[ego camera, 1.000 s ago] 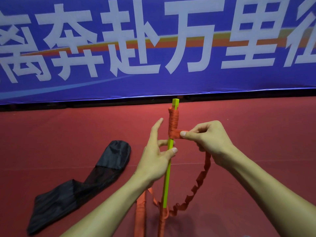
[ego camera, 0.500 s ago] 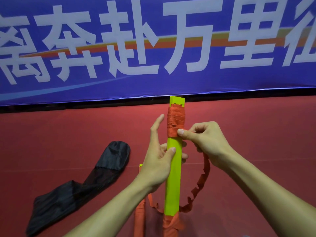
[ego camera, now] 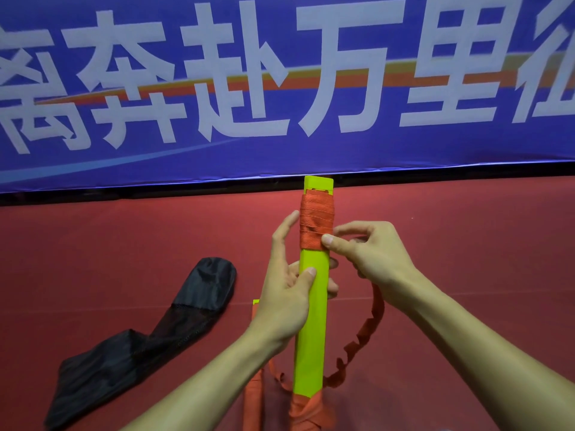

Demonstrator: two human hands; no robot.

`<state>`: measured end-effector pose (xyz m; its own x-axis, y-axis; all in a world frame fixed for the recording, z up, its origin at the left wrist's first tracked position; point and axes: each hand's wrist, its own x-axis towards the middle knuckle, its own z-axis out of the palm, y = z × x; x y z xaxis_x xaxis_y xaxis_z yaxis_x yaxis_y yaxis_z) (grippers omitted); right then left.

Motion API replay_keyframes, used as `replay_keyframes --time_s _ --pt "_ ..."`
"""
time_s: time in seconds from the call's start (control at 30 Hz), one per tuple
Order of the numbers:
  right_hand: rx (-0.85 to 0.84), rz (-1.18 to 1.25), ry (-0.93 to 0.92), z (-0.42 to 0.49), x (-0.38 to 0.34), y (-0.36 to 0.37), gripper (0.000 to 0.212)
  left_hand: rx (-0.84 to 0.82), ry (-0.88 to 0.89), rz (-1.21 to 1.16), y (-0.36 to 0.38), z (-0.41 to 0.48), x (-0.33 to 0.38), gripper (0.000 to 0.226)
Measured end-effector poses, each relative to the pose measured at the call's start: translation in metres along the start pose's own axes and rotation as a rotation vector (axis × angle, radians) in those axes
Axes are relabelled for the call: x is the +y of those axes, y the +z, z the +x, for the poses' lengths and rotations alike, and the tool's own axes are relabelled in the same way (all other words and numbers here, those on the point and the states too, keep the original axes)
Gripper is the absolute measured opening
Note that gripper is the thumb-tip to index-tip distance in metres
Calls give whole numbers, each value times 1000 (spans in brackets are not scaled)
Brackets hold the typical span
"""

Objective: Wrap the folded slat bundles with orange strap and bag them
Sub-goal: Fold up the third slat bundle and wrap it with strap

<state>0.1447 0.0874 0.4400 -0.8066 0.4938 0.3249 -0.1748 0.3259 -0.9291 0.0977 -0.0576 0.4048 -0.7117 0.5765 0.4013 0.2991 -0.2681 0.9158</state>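
Red matting [ego camera: 466, 244] stretches far to a blue banner [ego camera: 404, 150] with white characters. At centre, the left hand [ego camera: 289, 293] grips a yellow-green slat bundle [ego camera: 311, 321]. The right hand [ego camera: 370, 256] pinches the orange strap [ego camera: 315, 222] wound round its far end. A black mesh bag [ego camera: 140, 337] lies left.

Two bare forearms extended in from the lower edge, left hand [ego camera: 286, 293] wrapped round the slat bundle [ego camera: 311, 337], thumb laid on its front face, index finger held straight upward, right hand [ego camera: 373, 256] raised beside it, orange strap [ego camera: 315, 222] pinched between thumb and curled forefinger
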Motion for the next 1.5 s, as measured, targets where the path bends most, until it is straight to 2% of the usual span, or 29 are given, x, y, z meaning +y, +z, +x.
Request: replay_keyframes --time_s 0.13,0.3,0.43,0.57,0.63,0.73,0.8,1.13,1.23,1.3,1.37,1.5 --pt "-13 65 43 -4 2 5 20 -10 -28 78 -3 2 -5 81" --pt "68 112 62 -7 -1 16 27 110 63 481 -6 4 -6 102" --pt "41 70 11 -11 -4 20 28 155 34 633 -13 5 -5 105" --pt "-17 63 -39 -11 -5 13 14 221 22 625 -23 11 -7 104" --pt "-17 6 -87 -10 -4 8 17 231 -9 618 -26 10 -9 104" --pt "-30 -169 -173 -8 -1 6 11 235 -27 622 -28 10 -10 103" --pt "-44 -139 -157 -6 0 6 9 251 -19 615 -29 11 -9 103" --pt "-247 35 73 -4 -5 4 26 184 -1 658 -31 11 -11 104" --pt "-264 76 132 -5 -7 1 23 161 -12 686 -30 10 -8 103" --pt "-254 108 162 -5 -8 0 29 153 -11 695 -30 10 -6 102" --pt "-242 80 160 -5 -9 0 34 141 -18 685 -29 11 -5 102" --pt "-144 -151 64 -3 -4 0 40 97 -40 617 -25 9 -5 95"
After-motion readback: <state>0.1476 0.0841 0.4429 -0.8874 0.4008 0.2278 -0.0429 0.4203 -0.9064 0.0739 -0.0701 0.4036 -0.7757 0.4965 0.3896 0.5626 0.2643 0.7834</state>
